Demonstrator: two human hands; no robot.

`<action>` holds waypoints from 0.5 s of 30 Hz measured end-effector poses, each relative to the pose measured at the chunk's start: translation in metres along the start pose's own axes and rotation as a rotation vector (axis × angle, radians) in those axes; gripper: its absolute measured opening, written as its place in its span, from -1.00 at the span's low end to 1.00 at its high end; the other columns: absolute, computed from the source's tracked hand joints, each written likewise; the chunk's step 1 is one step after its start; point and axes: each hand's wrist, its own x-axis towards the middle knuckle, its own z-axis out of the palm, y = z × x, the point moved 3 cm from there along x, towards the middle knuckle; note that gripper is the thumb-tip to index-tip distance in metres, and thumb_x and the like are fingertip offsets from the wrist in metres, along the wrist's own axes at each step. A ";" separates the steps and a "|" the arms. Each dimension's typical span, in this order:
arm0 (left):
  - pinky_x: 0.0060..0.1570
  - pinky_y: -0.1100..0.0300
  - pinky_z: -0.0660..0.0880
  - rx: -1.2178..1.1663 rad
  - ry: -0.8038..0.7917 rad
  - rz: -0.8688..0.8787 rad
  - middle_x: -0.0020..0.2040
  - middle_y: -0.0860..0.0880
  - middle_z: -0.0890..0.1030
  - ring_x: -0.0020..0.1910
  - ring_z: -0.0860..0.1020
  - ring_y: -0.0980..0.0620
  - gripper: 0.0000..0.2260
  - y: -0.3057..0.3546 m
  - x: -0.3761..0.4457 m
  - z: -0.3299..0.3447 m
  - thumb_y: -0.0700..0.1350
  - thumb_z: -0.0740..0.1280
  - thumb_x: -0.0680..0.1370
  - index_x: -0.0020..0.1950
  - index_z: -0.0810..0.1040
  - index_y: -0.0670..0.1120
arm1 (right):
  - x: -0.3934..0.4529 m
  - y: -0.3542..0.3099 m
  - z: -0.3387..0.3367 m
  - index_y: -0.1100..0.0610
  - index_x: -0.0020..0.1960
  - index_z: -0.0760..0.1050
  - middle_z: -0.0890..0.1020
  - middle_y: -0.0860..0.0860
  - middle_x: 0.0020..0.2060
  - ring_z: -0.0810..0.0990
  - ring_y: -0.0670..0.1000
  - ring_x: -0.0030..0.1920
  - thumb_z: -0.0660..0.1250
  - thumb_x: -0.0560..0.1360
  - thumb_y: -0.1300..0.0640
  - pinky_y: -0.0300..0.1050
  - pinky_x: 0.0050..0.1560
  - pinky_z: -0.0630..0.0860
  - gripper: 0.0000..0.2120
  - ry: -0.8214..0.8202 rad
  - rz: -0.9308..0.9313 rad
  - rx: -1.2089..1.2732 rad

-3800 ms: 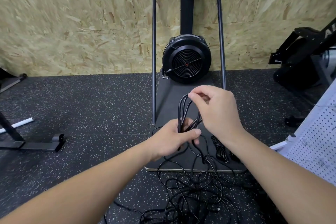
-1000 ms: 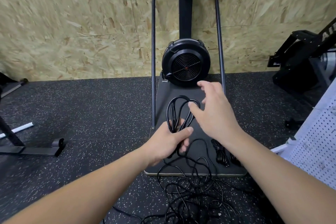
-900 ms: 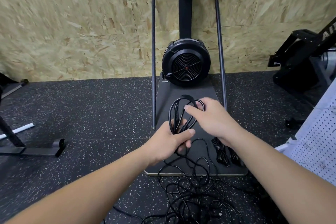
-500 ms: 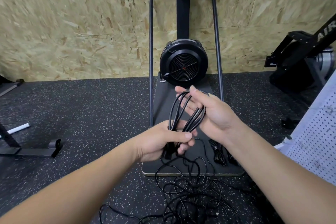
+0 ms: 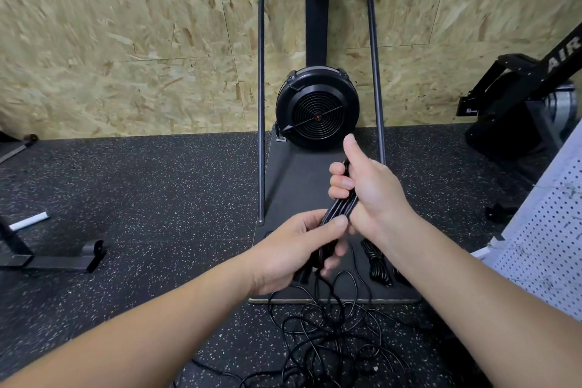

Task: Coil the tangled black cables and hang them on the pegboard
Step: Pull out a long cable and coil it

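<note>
Your left hand (image 5: 294, 249) and right hand (image 5: 367, 190) each curl their fingers (image 5: 338, 183) round a flattened bundle of smooth black cable (image 5: 341, 208). The loose tangle (image 5: 330, 337) sprawls on speckled rubber floor (image 5: 151, 198) near you. The white perforated pegboard (image 5: 548, 230) leans at the right edge.

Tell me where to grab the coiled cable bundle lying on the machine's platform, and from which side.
Take the coiled cable bundle around its narrow middle, coming from above. It lies flat on the platform, long and slim, beside the right forearm, so fingers can close across its width; a second bundle seems close on its right.
</note>
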 end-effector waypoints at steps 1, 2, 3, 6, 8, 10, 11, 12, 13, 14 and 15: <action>-0.29 0.15 0.35 0.019 0.026 -0.015 -0.21 -0.06 0.48 -0.32 0.39 0.01 -0.78 -0.001 0.000 0.000 0.07 0.33 0.76 0.14 0.59 -0.07 | -0.001 0.002 0.001 0.16 0.07 0.44 0.55 0.03 -0.29 0.38 -0.04 -0.40 0.45 0.68 -0.14 -0.18 -0.39 0.38 -0.62 -0.035 0.005 -0.019; -0.31 0.15 0.35 0.054 0.056 -0.028 -0.24 -0.06 0.46 -0.34 0.38 0.00 -0.76 -0.001 0.000 0.000 0.10 0.33 0.75 0.11 0.59 -0.07 | -0.002 0.003 0.001 0.19 0.07 0.47 0.58 0.06 -0.27 0.48 -0.01 -0.37 0.44 0.68 -0.15 -0.15 -0.34 0.50 -0.61 -0.070 0.016 -0.046; -0.33 0.15 0.36 0.091 0.081 -0.041 -0.26 -0.06 0.44 -0.35 0.37 0.00 -0.73 -0.002 0.000 0.000 0.11 0.34 0.75 0.10 0.58 -0.09 | -0.004 0.004 0.000 0.23 0.07 0.51 0.62 0.09 -0.25 0.59 0.03 -0.32 0.42 0.68 -0.16 -0.11 -0.27 0.61 -0.58 -0.099 0.027 -0.074; -0.31 0.11 0.45 0.107 0.075 -0.055 -0.26 -0.10 0.50 -0.35 0.43 -0.05 -0.73 -0.002 -0.001 -0.002 0.02 0.33 0.77 0.09 0.56 -0.20 | -0.004 0.003 -0.003 0.34 0.08 0.54 0.73 0.21 -0.07 0.79 0.17 0.01 0.38 0.71 -0.11 0.07 0.12 0.74 -0.55 -0.185 0.012 -0.084; -0.23 0.08 0.50 0.111 0.059 -0.046 -0.21 -0.14 0.57 -0.31 0.50 -0.08 -0.77 0.001 -0.002 -0.007 -0.06 0.31 0.78 0.05 0.55 -0.20 | -0.003 0.003 -0.006 0.29 0.06 0.49 0.74 0.30 0.08 0.76 0.28 0.21 0.35 0.72 -0.07 0.21 0.31 0.67 -0.61 -0.263 0.002 -0.085; -0.24 0.09 0.50 0.128 0.061 -0.026 -0.21 -0.13 0.54 -0.30 0.48 -0.07 -0.79 0.004 -0.003 -0.012 -0.09 0.30 0.78 0.03 0.54 -0.19 | 0.000 0.004 -0.009 0.26 0.11 0.46 0.71 0.35 0.21 0.72 0.30 0.30 0.34 0.72 -0.08 0.30 0.43 0.59 -0.63 -0.323 0.004 -0.129; -0.26 0.11 0.48 0.117 0.074 -0.019 -0.23 -0.11 0.51 -0.31 0.44 -0.05 -0.80 0.005 -0.002 -0.013 -0.10 0.30 0.78 0.03 0.53 -0.19 | 0.002 0.005 -0.012 0.26 0.16 0.47 0.70 0.36 0.25 0.71 0.29 0.32 0.34 0.71 -0.11 0.32 0.44 0.57 -0.61 -0.340 0.011 -0.153; -0.28 0.12 0.46 0.091 0.100 -0.015 -0.25 -0.09 0.48 -0.33 0.41 -0.03 -0.81 0.005 -0.001 -0.016 -0.11 0.30 0.78 0.05 0.53 -0.19 | 0.003 0.007 -0.016 0.28 0.20 0.49 0.69 0.35 0.28 0.70 0.29 0.33 0.32 0.71 -0.15 0.32 0.44 0.57 -0.55 -0.343 0.030 -0.171; -0.30 0.12 0.44 0.057 0.134 -0.005 -0.26 -0.07 0.46 -0.34 0.39 -0.01 -0.83 0.007 0.000 -0.018 -0.11 0.30 0.78 0.08 0.53 -0.19 | 0.006 0.012 -0.022 0.30 0.25 0.51 0.69 0.33 0.29 0.70 0.29 0.33 0.28 0.72 -0.20 0.31 0.43 0.58 -0.48 -0.336 0.061 -0.188; -0.31 0.13 0.42 0.018 0.174 0.015 -0.26 -0.06 0.45 -0.35 0.38 0.00 -0.85 0.010 0.002 -0.022 -0.12 0.30 0.78 0.10 0.53 -0.19 | 0.008 0.016 -0.028 0.33 0.31 0.51 0.71 0.29 0.29 0.71 0.28 0.32 0.23 0.74 -0.21 0.30 0.44 0.57 -0.43 -0.325 0.101 -0.214; -0.32 0.15 0.41 -0.025 0.213 0.039 -0.26 -0.06 0.45 -0.36 0.37 0.01 -0.86 0.013 0.004 -0.026 -0.12 0.30 0.78 0.12 0.52 -0.18 | 0.010 0.022 -0.033 0.32 0.37 0.52 0.72 0.25 0.28 0.72 0.26 0.31 0.19 0.78 -0.16 0.30 0.46 0.55 -0.47 -0.328 0.140 -0.262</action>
